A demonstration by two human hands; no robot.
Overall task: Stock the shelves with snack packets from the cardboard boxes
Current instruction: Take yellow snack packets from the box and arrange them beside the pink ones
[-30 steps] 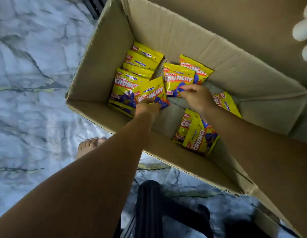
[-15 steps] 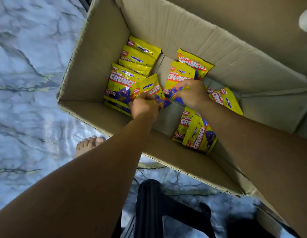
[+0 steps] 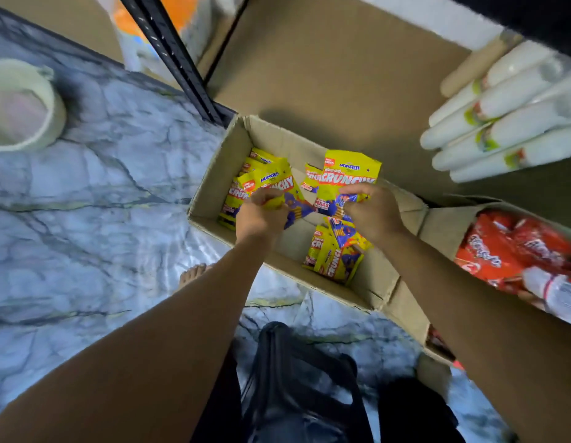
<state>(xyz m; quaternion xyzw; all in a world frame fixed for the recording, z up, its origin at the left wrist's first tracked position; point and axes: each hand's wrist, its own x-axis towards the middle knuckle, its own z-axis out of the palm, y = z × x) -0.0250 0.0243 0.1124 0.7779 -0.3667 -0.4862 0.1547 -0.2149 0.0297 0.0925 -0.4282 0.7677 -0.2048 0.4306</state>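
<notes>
An open cardboard box [image 3: 210,187] stands on the marble floor with several yellow "Crunchy" snack packets inside. My left hand [image 3: 261,212] grips one yellow packet [image 3: 277,183] by its lower edge, lifted above the pile at the box's left end. My right hand [image 3: 370,209] grips another yellow packet [image 3: 349,174] by its bottom, held upright over the middle of the box. More packets [image 3: 333,257] lie near the box's front wall. A brown shelf board [image 3: 325,75] lies just behind the box.
White tubes [image 3: 501,123] are stacked on the shelf at the right. A second box with red snack packets [image 3: 517,257] stands to the right. A black shelf post [image 3: 178,59] rises at the box's far left corner. A pale bucket [image 3: 19,107] sits at the left.
Both hands have closed on a packet each and lifted them up from the pile. The view has pulled back and up, bringing the shelf, bucket and red packets into sight.
</notes>
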